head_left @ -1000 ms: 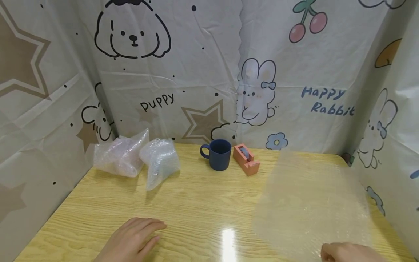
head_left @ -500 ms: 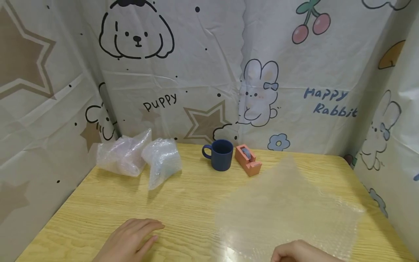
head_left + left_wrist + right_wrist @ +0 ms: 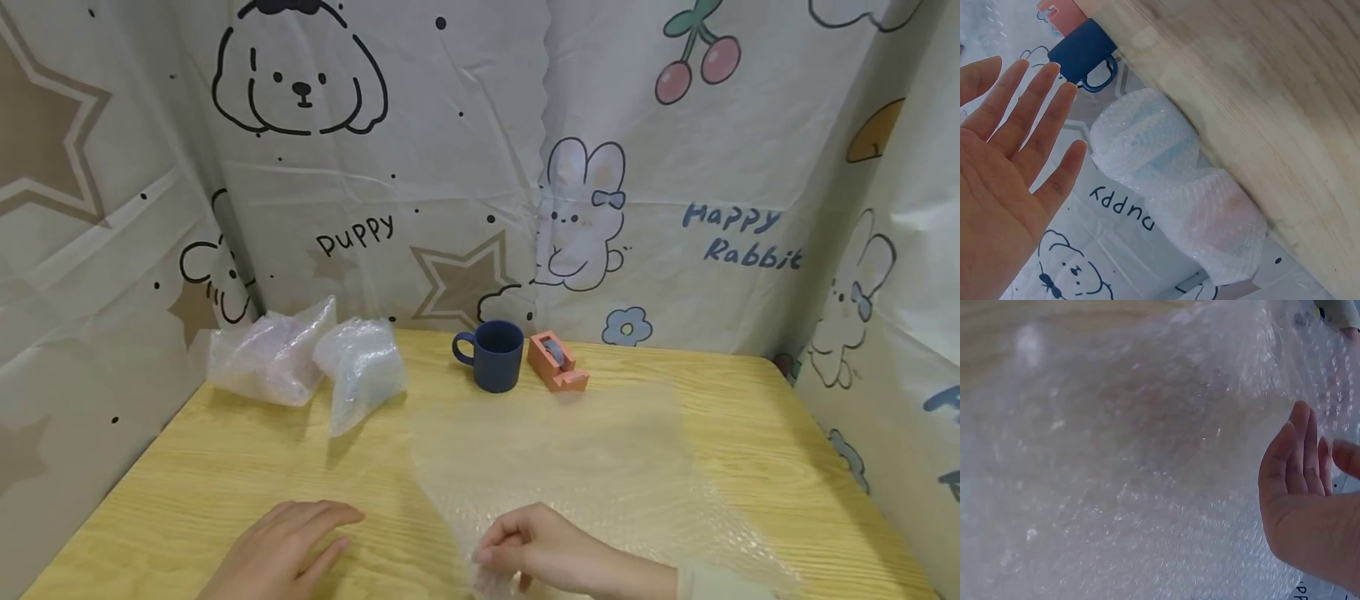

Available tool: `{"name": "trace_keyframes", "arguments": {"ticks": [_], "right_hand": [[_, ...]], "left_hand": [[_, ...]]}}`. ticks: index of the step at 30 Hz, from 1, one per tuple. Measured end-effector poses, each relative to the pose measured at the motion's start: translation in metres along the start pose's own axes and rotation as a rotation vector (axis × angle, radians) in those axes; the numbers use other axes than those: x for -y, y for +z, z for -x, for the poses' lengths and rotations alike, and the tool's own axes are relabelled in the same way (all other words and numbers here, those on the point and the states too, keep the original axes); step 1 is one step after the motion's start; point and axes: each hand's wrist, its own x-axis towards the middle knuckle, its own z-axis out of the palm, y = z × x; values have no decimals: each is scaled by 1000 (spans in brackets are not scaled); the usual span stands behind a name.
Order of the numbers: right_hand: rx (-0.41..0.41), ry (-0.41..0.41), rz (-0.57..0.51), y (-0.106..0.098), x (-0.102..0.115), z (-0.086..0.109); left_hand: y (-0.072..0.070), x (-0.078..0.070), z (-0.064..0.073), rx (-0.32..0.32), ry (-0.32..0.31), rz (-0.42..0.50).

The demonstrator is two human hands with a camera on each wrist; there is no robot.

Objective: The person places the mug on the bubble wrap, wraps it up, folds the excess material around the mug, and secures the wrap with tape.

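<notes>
In the head view my right hand (image 3: 540, 546) pinches the near left corner of a clear bubble wrap sheet (image 3: 592, 467), which spreads over the middle and right of the table. The right wrist view shows the bubble wrap (image 3: 1135, 487) filling most of the picture beside the right hand (image 3: 1304, 487). To the left of the sheet, my left hand (image 3: 281, 550) is low over the table with its fingers loosely extended. In the left wrist view the left hand (image 3: 1016, 137) holds nothing, palm showing and fingers spread.
A dark blue mug (image 3: 498, 358) stands at the back centre, beside an orange tape dispenser (image 3: 557, 362). Two bubble-wrapped bundles (image 3: 262, 358) sit at the back left of the wooden table (image 3: 172, 492). A printed cloth (image 3: 450, 100) hangs behind and along both sides.
My right hand has moved left, dragging the bubble wrap from the right side to the middle of the table. The left hand has barely moved.
</notes>
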Motion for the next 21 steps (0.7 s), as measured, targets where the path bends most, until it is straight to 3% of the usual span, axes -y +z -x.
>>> {"name": "trace_keyframes", "arguments": {"ticks": [3, 9, 15, 21], "right_hand": [[-72, 3, 16, 12, 4, -24], [-166, 88, -35, 28, 3, -57], [-218, 90, -51, 32, 0, -75], [-205, 99, -68, 34, 1, -83]], "left_hand": [[0, 2, 2, -16, -6, -6], [-2, 2, 4, -19, -42, -23], [-3, 2, 6, -20, -52, -23], [-3, 3, 7, -3, -45, -12]]}}
